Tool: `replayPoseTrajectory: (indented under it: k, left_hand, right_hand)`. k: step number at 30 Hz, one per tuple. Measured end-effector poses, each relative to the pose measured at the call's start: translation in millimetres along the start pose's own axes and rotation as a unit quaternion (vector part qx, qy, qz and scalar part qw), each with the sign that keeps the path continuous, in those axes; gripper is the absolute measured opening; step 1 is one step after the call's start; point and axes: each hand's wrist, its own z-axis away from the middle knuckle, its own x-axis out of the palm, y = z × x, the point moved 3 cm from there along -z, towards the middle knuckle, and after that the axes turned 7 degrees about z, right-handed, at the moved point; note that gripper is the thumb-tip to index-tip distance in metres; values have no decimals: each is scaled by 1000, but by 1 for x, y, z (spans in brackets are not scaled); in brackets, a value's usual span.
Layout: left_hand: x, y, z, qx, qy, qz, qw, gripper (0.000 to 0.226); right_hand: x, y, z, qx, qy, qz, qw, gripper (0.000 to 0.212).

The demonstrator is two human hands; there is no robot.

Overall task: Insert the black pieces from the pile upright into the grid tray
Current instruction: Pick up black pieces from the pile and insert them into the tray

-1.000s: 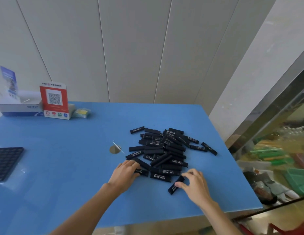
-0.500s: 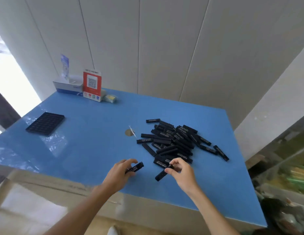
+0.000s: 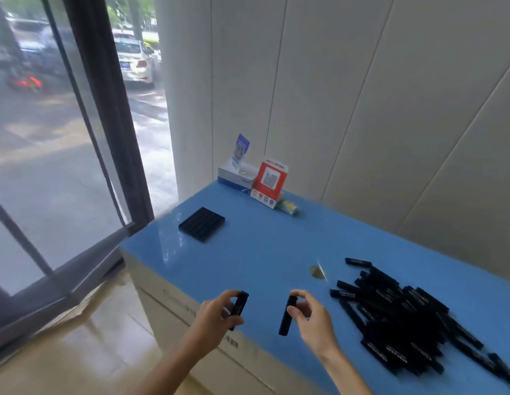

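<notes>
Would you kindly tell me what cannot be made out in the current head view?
- Tray: too small and dark to count its cells or see whether any are filled.
- Pile: runs off the right edge; its count is unknown.
- White print on the pieces: blurred, unreadable.
- Piece in the left hand: lower end hidden by the fingers.
- Piece in the right hand: motion-blurred.
- Red sign: text too small.

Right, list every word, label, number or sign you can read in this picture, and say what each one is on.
No text here can be read for certain.
Red and white standing card: a QR code and small icons, print too blurred.
White and blue cardboard box: lettering too blurred.
Blue leaflet standing in the box: unreadable.
Pile of black rectangular pieces: white lettering, too small.
White car's plate outside: blurred.
</notes>
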Motion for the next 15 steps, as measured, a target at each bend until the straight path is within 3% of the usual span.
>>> replayPoseTrajectory:
  k: [8, 15]
  left_hand:
    - [-136, -46, -14, -4, 46, 55, 997, 43]
    - [-206, -59, -55, 5, 62, 64, 996, 44]
  right_hand:
    - [117, -86, -57, -19, 8, -5, 1000, 18]
    - [162, -128, -98, -18, 27, -34, 999, 8]
